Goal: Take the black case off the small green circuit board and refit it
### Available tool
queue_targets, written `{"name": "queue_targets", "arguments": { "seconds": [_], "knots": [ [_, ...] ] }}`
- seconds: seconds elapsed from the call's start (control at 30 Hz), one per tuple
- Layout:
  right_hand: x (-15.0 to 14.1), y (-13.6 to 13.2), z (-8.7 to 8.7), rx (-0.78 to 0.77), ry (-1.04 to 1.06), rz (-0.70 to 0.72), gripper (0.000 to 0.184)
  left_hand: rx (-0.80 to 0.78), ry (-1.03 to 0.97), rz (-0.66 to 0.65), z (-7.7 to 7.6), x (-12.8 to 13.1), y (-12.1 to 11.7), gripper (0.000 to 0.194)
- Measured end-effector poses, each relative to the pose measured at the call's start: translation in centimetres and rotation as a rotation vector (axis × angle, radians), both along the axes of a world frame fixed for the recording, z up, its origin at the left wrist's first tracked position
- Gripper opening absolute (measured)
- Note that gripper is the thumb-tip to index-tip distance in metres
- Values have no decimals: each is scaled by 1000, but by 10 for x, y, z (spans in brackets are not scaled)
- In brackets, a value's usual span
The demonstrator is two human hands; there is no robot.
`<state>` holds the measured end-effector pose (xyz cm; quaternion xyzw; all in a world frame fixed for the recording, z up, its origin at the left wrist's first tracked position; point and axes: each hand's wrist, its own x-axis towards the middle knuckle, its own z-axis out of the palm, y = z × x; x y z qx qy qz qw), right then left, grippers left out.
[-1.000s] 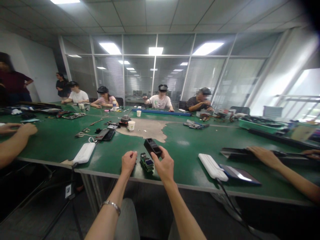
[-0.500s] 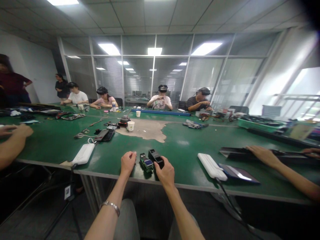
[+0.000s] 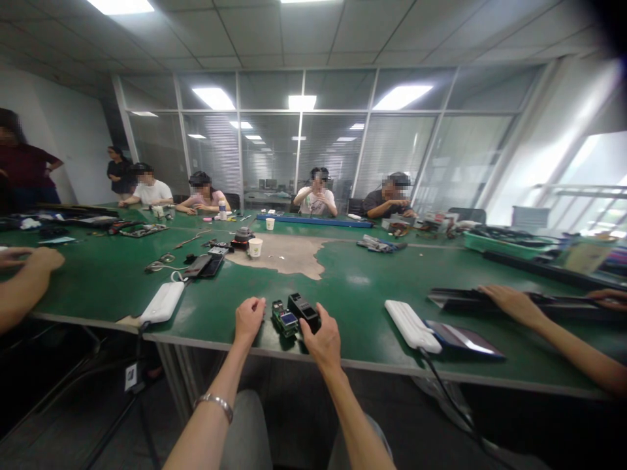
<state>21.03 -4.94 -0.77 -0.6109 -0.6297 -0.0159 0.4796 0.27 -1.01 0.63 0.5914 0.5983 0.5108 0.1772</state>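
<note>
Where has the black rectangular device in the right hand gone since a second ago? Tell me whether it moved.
Yes. The black rectangular device came down toward the near table edge, now beside the small green circuit board.

1. No text, brand, number or sign can be read anywhere in the view.
2. A small white tag (image 3: 130,376) hangs under the worktop (image 3: 367,307); its dark marks are too blurred to make out.
</note>
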Motion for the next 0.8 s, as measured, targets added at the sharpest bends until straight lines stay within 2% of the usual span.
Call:
{"name": "queue_targets", "arguments": {
  "seconds": [0.27,0.37,0.47,0.6,0.7,0.8],
  "knots": [
    [0,-1,3,-96,42,2,52,25,-24,28,0,1,2,33],
    [-2,-3,13,-91,110,-14,52,31,-29,30,-1,2,5,32],
    [-11,-9,31,-39,189,-17,53,29,-22,32,-4,1,7,33],
    [-29,-17,51,12,207,72,52,36,-4,32,-6,-1,7,33],
    [-40,-19,55,-9,191,72,51,48,10,51,-7,-3,8,32],
    [-47,-18,52,-44,159,59,49,68,25,83,-7,-4,9,31]
  ]
}}
